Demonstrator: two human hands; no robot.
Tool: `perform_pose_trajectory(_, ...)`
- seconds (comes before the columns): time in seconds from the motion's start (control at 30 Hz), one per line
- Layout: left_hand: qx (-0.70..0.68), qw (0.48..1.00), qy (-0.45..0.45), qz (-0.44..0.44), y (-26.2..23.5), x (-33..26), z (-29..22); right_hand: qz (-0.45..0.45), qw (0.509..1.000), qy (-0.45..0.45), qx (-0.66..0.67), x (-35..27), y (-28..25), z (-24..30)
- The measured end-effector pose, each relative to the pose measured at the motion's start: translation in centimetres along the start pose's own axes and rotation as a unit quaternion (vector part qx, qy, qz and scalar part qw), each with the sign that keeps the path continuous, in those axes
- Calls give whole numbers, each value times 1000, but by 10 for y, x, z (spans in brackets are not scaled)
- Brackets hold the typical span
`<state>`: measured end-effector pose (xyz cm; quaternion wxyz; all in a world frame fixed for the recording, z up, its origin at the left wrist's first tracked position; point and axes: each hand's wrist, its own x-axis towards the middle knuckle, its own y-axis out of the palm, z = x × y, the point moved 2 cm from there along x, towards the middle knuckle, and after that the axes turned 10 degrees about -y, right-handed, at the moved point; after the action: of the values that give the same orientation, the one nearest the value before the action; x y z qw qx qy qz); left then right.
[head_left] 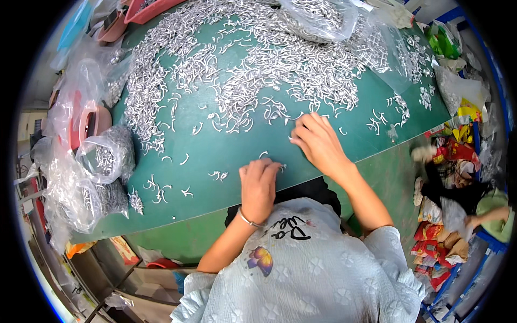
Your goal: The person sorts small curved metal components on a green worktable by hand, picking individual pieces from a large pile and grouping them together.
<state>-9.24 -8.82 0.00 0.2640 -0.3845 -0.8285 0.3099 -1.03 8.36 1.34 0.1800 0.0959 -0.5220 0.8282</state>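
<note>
Small curved silvery metal pieces (237, 97) lie in a broad spread pile over the green table (202, 156). At the near edge of the pile is my right hand (319, 141), fingers bent and closed, with a small pale tip of a piece showing at the fingertips. Closer to me, my left hand (258, 182) rests low over the table, its fingers curled downward and pressed together. A bit of silvery metal shows beside its fingertips, but what those fingers hold is hidden. A few loose pieces (218, 175) lie left of that hand.
Clear plastic bags of pieces (116, 151) stand along the left edge, beside a pink container (94, 125). Another filled bag (323, 21) lies at the back, with a pink tray (151, 9) to its left. On the right, a co-worker's arm (484, 216) appears near coloured packages (431, 247).
</note>
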Motion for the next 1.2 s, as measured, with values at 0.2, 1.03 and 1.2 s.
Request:
perform_pose_trajectory(0.2,18,997,-38,-66,-6,49,16,44,996,-30,72,-5,3,14)
perform_pose_trajectory(1.03,10,999,32,11,13,30,-22,-8,994,-4,108,20,12,-9)
perform_pose_trajectory(1.2,-57,994,26,86,14,8,-5,-83,994,53,41,23,-16,-32)
